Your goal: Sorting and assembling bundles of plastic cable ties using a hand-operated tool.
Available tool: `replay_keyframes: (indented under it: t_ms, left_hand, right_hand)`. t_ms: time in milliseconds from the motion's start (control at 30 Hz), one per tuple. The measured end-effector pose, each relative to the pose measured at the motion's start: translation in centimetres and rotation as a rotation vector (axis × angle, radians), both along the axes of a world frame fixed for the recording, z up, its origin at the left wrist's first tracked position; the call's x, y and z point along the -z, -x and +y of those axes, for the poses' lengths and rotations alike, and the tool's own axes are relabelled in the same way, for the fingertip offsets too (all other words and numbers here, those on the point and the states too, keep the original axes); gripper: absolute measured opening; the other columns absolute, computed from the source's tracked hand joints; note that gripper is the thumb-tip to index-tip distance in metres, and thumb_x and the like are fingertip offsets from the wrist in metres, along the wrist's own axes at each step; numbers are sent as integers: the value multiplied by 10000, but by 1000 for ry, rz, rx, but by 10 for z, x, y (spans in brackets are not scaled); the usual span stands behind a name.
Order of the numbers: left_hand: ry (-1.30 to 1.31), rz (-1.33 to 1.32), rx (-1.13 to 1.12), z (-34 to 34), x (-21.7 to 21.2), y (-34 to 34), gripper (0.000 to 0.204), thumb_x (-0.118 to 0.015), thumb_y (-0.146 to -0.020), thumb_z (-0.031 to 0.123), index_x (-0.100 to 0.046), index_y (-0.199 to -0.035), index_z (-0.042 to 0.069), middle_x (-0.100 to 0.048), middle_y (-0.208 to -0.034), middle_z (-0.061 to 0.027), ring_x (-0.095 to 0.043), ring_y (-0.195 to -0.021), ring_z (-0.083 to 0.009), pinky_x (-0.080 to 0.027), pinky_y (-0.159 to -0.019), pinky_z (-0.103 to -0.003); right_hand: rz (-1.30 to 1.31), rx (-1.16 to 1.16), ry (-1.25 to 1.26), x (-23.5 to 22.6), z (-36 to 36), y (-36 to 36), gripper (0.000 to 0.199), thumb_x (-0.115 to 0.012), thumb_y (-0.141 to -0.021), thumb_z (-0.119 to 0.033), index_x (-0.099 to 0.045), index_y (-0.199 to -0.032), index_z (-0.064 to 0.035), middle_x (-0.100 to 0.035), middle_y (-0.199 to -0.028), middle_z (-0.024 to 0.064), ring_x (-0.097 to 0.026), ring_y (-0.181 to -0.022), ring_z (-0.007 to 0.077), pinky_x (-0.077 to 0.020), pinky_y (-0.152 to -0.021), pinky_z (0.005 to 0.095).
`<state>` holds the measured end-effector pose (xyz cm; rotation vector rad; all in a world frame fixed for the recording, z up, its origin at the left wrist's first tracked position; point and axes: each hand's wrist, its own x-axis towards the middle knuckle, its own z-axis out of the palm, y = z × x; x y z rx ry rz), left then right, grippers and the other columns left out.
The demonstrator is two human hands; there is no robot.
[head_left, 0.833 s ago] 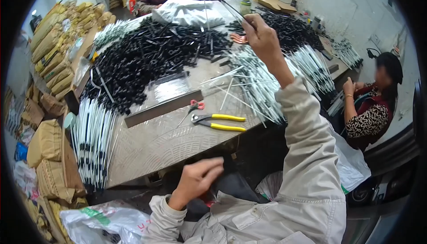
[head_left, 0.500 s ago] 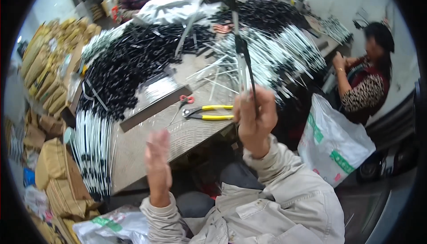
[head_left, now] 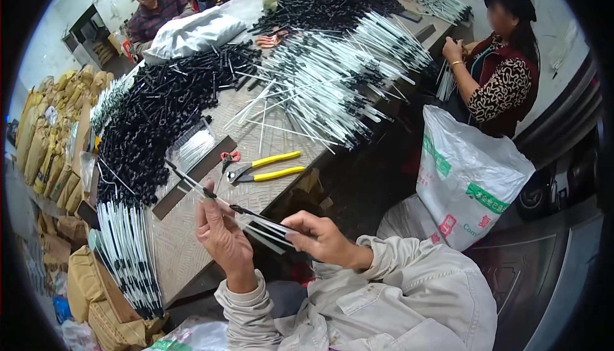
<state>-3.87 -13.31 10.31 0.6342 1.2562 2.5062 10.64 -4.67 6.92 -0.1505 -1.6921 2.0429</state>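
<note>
A slim bundle of pale and black strips with black plastic fittings [head_left: 240, 210] spans both my hands above the table's near edge. My left hand [head_left: 224, 239] grips it with the fingers upright and the thumb against it. Around its right end close the fingers of my right hand [head_left: 323, 239]. The bundle slants from upper left to lower right, and a dark strip lies along the right part. On the table just beyond are pincers with yellow handles [head_left: 272, 165] and a small red-handled tool [head_left: 228, 157], possibly scissors.
The table [head_left: 185, 242] bears a heap of black plastic parts [head_left: 147, 121], piles of white rods with black fittings [head_left: 320, 89], and a brown bar [head_left: 192, 178]. A white sack [head_left: 467, 178] stands at right near a co-worker [head_left: 499, 70]. Brown packages [head_left: 89, 268] lie left.
My right hand has come down and right, lowering the upright bundle to a slant. My left hand, empty and open before, has closed on it. The view has shifted.
</note>
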Motion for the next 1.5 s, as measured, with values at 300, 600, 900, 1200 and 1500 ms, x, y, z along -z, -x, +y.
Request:
replay_keyframes:
  t_ms: [300,600,900,1200,1500]
  left_hand:
    - [-298,-390,148,-28,16,18,274,-497,-930,173,-503,-1178,57,-412,-643,10,-339,-421,-18,-239,-319,-157]
    - [-271,-409,89,-50,22,22,230,-449,-951,222,-551,-1092,72,-403,-597,-5,-298,-367,-39,-206,-312,-166]
    - [-172,-317,47,-53,28,36,251,-405,-969,216,-493,-1134,48,-375,-604,-19,-293,-366,-43,-210,-307,-171]
    - [-162,-322,127,-41,4,13,176,-506,-922,179,-589,-1029,67,-446,-542,-36,-323,-345,-74,-239,-311,-192]
    - [-83,-304,173,-49,-10,-22,260,-438,-958,201,-540,-1021,-30,-372,-477,2,-281,-368,-49,-227,-360,-203]
  right_hand:
    - [-43,281,-777,-74,206,30,153,-596,-844,-145,-663,-908,-23,-660,-803,94,-633,-624,150,-491,-577,255]
    - [-758,614,-1381,-88,428,155,175,-597,-769,-206,-686,-852,-79,-656,-820,144,-634,-800,283,-492,-717,360]
    - [-983,533,-1605,-78,437,190,205,-527,-780,-204,-687,-866,-109,-659,-856,141,-634,-829,301,-492,-708,417]
    - [-214,476,-1627,-99,301,180,161,-604,-812,-277,-630,-824,-118,-627,-701,94,-606,-635,293,-456,-559,390]
    - [594,640,-1686,-159,191,183,107,-645,-822,-208,-658,-797,-105,-661,-717,15,-615,-554,113,-474,-454,238]
